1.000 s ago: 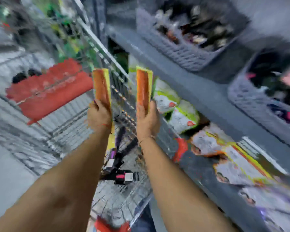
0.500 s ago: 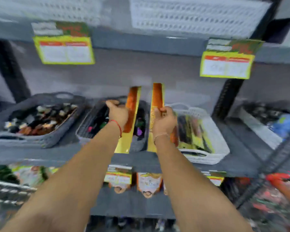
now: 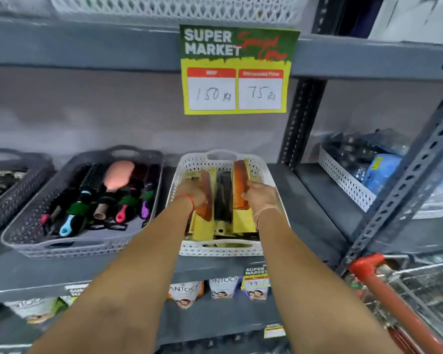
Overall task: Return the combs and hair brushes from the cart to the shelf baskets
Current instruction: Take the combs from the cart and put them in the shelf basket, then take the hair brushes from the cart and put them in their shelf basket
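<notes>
2 grips closed: left hand (image 3: 192, 194) & right hand (image 3: 261, 198) each clamp a packaged comb over white basket (image 3: 220, 247).

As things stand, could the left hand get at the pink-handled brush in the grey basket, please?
Probably not yet: the left hand is shut on a packaged comb over the white basket. The path itself looks free, since the pink-handled brush lies uncovered in the open grey basket just to its left.
</notes>
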